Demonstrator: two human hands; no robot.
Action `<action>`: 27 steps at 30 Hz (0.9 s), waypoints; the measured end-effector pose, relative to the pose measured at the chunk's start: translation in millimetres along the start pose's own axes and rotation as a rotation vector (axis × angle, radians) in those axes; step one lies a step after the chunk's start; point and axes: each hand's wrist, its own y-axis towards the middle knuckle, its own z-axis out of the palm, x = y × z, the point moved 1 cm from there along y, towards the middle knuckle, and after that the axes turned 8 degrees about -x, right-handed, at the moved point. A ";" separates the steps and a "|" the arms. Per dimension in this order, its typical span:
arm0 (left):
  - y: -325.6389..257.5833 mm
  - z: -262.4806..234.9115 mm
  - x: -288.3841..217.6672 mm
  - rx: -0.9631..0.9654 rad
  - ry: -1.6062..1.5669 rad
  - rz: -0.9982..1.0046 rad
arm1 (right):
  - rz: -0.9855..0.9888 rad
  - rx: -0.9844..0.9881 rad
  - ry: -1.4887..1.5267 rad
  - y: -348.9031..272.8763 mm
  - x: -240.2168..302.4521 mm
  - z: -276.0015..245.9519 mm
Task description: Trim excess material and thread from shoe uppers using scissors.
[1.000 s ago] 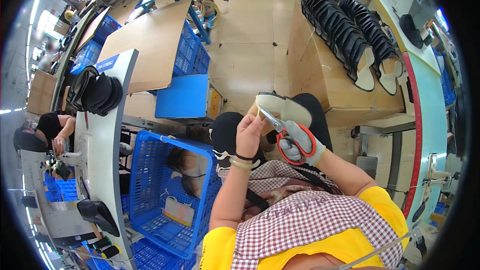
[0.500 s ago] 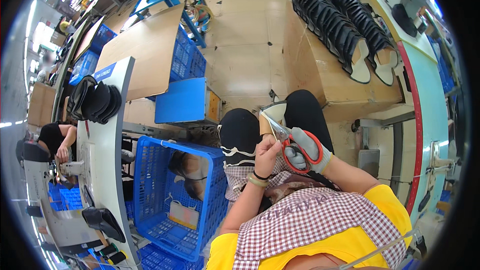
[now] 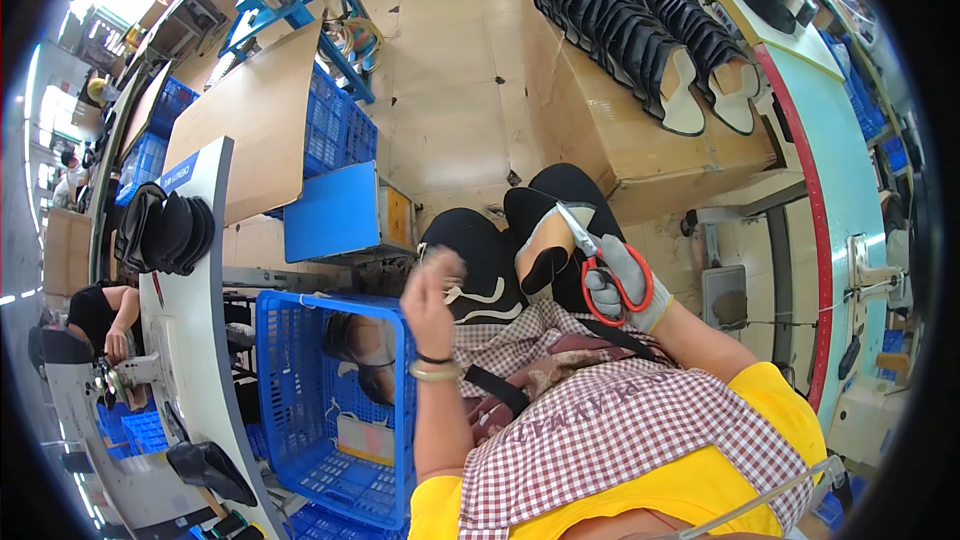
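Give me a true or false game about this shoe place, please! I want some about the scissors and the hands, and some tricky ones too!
1. The right hand wears a glove. True.
2. The scissors in the right hand have green handles. False: the handles are red.
3. A blue basket stands in the left half of the picture. True.
4. The left hand wears a glove too. False: it looks blurry, but it is bare.
5. Two rows of black shoe pieces lie on a cardboard box. True.
6. The apron is plain with no pattern. False: it is checked.
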 end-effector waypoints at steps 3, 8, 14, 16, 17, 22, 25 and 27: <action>22.0 -14.4 -19.9 -0.247 0.905 0.302 | -0.027 -0.004 -0.010 -6.7 0.0 -6.4; 73.2 22.9 -8.7 -0.077 1.224 0.377 | -0.089 -0.005 -0.072 -6.0 -2.2 -18.6; 93.1 65.6 67.2 0.748 0.509 -0.224 | -0.304 0.048 -0.207 -12.5 -1.6 -18.0; 83.8 74.2 66.0 0.923 0.472 -0.285 | -0.356 0.121 -0.157 -9.0 5.7 -36.8; 78.4 74.8 61.8 0.987 0.499 -0.294 | -0.391 0.212 -0.112 -7.6 12.5 -42.3; 36.5 95.2 -15.9 0.876 -0.071 -0.187 | -0.533 0.055 0.122 25.2 42.9 -31.7; 19.5 141.2 -51.3 1.092 -0.588 0.014 | -0.557 0.428 -0.128 47.8 37.1 -7.8; 8.4 150.3 -54.6 1.041 -0.722 -0.037 | -0.578 0.493 -0.087 27.8 33.4 27.0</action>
